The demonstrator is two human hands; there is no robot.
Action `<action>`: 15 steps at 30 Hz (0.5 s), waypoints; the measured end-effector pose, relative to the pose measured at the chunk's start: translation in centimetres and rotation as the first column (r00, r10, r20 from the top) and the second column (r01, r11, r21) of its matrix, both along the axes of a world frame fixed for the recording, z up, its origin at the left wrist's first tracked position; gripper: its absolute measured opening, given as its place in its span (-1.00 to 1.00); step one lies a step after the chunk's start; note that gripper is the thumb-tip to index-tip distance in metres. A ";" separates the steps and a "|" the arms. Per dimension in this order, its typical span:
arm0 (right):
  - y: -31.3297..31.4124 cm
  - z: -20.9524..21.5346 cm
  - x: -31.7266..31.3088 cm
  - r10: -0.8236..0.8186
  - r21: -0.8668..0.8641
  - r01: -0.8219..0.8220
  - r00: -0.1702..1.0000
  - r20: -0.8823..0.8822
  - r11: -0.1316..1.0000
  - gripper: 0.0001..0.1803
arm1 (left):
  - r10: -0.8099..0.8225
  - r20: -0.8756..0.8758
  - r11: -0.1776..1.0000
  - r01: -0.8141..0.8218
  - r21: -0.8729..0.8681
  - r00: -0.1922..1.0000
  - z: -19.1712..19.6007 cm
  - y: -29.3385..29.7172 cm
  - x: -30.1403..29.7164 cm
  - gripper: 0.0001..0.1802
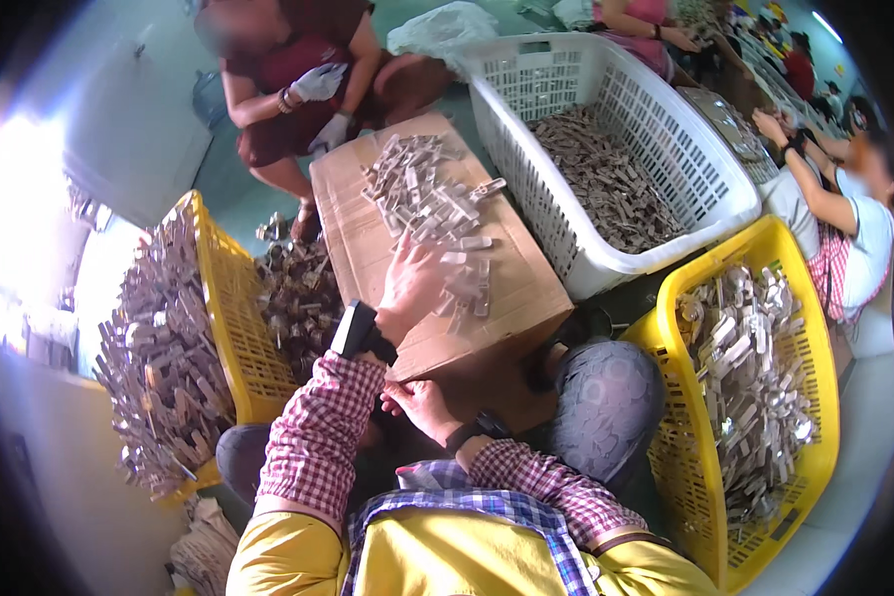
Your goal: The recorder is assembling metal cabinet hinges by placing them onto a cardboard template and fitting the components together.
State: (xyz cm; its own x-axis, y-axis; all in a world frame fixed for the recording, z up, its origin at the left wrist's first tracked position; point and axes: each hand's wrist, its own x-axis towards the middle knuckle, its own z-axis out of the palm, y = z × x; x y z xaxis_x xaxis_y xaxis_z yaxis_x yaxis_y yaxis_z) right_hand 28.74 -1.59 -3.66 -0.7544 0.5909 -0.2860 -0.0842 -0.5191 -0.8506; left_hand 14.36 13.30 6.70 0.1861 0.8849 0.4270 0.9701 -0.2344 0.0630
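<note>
You can't tell whether your right hand holds anything; it sits curled under the edge of the cardboard box, palm hidden. Your left hand blurs over the small metal pieces, fingers smeared. The yellow basket on your left fades into window glare. Your lap is hidden behind your own sleeves.

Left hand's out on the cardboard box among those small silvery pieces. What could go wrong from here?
1. The left hand rests flat among loose silvery pieces near the cardboard box edge; a sweep could push some off.
2. The left yellow basket stands tipped on its side, heaped full; a bump could spill it.
3. The right hand sits low under the box edge, so what it holds cannot be seen.
</note>
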 end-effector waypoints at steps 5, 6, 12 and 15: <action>-0.3 0.5 0.2 -0.037 -0.076 0.041 0.998 0.053 0.996 -0.57 | 0.083 0.229 0.996 -0.076 -0.036 0.970 5.1 -3.7 -0.8 -0.83; -0.5 1.0 0.2 -0.037 -0.097 0.044 0.996 0.078 0.994 -0.56 | 0.135 0.379 0.991 -0.114 -0.077 0.916 6.7 -5.8 -1.3 -0.80; -0.7 2.0 0.3 -0.102 -0.105 0.113 0.989 0.105 0.988 -0.58 | 0.353 0.923 0.935 -0.099 -0.341 0.152 8.5 -17.9 -5.9 -0.71; -0.5 2.4 0.5 -0.084 -0.129 0.097 0.991 0.106 0.987 -0.61 | 0.390 0.919 0.909 -0.134 -0.394 -0.051 6.3 -22.5 -6.0 -0.70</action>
State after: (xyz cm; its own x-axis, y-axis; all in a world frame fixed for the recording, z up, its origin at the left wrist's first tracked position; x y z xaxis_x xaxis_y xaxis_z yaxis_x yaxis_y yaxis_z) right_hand 29.24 -2.06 -1.29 -0.6632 0.6067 -0.4383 -0.0541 -0.6229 -0.7804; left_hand 8.32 -9.18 12.95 -0.5506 0.8163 -0.1746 -0.0802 0.1565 0.9844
